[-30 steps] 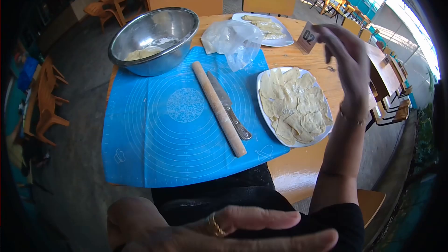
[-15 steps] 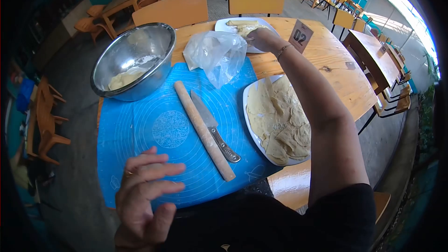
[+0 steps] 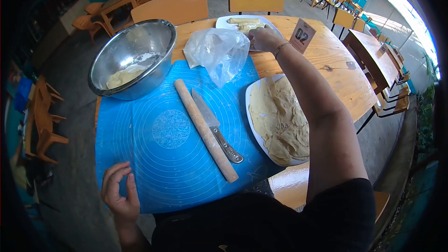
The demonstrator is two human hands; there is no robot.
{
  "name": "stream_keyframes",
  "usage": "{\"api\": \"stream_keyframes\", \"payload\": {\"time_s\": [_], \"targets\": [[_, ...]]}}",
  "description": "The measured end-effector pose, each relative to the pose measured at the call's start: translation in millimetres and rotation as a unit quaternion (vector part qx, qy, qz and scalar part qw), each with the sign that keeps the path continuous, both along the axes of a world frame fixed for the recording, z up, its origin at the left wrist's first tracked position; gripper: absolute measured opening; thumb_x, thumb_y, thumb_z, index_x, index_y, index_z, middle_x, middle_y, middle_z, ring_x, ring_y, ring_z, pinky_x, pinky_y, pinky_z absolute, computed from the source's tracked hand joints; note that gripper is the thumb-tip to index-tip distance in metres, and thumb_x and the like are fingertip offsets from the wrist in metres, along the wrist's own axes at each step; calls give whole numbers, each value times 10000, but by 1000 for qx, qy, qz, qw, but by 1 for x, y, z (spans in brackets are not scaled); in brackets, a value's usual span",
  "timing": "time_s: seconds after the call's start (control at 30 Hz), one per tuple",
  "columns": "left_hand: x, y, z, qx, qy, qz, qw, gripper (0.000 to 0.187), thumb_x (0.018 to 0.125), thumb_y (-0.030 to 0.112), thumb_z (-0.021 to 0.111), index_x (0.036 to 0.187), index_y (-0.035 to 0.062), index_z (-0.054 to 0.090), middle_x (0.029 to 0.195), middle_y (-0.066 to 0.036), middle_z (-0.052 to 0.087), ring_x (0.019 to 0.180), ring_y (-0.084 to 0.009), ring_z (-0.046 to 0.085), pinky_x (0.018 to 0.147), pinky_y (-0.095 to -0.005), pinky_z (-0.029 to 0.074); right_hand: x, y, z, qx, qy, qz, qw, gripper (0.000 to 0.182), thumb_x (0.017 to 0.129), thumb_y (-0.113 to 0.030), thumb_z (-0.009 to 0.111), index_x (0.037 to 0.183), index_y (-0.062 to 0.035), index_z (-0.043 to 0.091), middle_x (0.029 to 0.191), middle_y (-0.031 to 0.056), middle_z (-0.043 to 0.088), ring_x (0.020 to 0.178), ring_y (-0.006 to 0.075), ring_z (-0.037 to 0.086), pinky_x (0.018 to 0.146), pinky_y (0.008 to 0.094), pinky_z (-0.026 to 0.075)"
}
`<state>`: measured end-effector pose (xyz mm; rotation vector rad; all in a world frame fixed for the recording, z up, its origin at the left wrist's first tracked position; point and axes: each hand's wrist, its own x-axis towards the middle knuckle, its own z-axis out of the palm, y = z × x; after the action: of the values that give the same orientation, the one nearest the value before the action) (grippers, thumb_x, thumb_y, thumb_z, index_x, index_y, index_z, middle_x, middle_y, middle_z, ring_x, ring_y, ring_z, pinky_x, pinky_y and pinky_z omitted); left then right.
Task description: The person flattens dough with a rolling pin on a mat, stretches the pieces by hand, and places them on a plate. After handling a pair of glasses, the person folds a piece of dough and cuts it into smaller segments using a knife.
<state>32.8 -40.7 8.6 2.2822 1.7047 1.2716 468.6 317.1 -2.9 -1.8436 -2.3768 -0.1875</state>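
Observation:
My right hand (image 3: 267, 38) reaches over the far white plate (image 3: 224, 22), its fingers bent at the pale rolled pieces (image 3: 243, 21); its fingertips are partly hidden. My left hand (image 3: 121, 192) is empty, fingers curled and thumb apart, above the near left edge of the blue mat (image 3: 154, 177). A wooden rolling pin (image 3: 205, 130) lies on the mat beside a knife (image 3: 218, 135). Flat pale dough sheets (image 3: 280, 121) cover the nearer white plate (image 3: 254, 133). At the back left, a metal bowl (image 3: 161, 60) holds dough (image 3: 125, 77).
A clear plastic bag (image 3: 217, 51) rests between the bowl and far plate. The number card (image 3: 302, 35) stands on the wooden table (image 3: 326, 74) right of my right hand. Yellow chairs (image 3: 256, 0) stand beyond the table.
My left hand has moved left and down, its fingers more curled. My right hand has shifted slightly at the far plate.

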Motion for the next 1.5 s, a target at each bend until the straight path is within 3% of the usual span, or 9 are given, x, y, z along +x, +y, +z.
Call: {"api": "stream_keyframes", "payload": {"time_s": [0.27,0.43,0.57,0.67,0.87,1.0,1.1,1.27,1.5], "targets": [[4,-2,-2,-14,-1,-5,1000,81,893,-34,593,960,-35,638,1015,-179,683,945,-281,667,856,-370,516,5,-12,13,30,-67,0,997,229,874,-175,573,981,-84,754,1046,155,713,1010,310,666,952,418,459],[4,-8,2,3,6,-7,1000,80,898,-35,587,960,-36,639,1014,-176,683,943,-267,669,846,-358,521,29,-12,50,60,238,-25,969,242,872,-227,639,962,-22,733,918,155,725,868,328,683,793,421,522],[2,-17,2,24,-20,-22,999,88,903,-41,577,968,-36,637,1013,-177,678,930,-248,663,842,-345,521,15,-65,106,10,548,19,836,285,899,-195,688,1039,52,678,978,144,721,894,232,707,820,364,566],[5,-26,4,20,-88,-55,994,97,910,-57,562,974,-40,633,1014,-175,672,899,-224,656,832,-329,522,-7,-108,135,-100,602,121,783,285,937,-199,672,1110,26,646,1030,139,713,929,231,711,884,369,575],[30,-33,19,-157,-340,-224,900,222,1020,77,465,1072,-76,617,1081,-194,662,950,-229,660,890,-363,527,-112,-228,143,-278,596,306,688,293,981,-181,582,1190,22,608,1047,161,711,958,241,706,924,387,549],[49,-25,9,-270,-556,-313,721,459,1078,336,388,1238,-56,564,1091,-178,667,949,-214,669,884,-381,538,-176,-280,117,-357,641,322,599,245,958,-152,627,1115,36,639,1025,185,711,934,231,719,824,287,593],[45,-33,19,-323,-580,-369,650,516,1078,382,365,1270,-66,536,1074,-183,670,934,-233,675,896,-406,535,-205,-297,98,-398,654,324,556,255,950,-118,632,1143,48,628,1038,193,707,959,237,716,859,301,586],[26,-46,23,-316,-545,-378,678,511,1088,332,302,1284,-91,513,964,-188,657,759,-207,672,697,-351,589,-219,-300,86,-431,647,381,501,332,954,-128,630,1226,61,607,1092,184,702,1029,240,695,895,312,565],[22,-66,35,-281,-513,-318,746,405,1068,234,396,1285,-84,519,918,-152,658,731,-186,655,672,-321,579,-210,-312,82,-353,601,400,596,365,978,-215,603,1224,53,616,1050,169,707,895,207,716,855,315,569]]}}
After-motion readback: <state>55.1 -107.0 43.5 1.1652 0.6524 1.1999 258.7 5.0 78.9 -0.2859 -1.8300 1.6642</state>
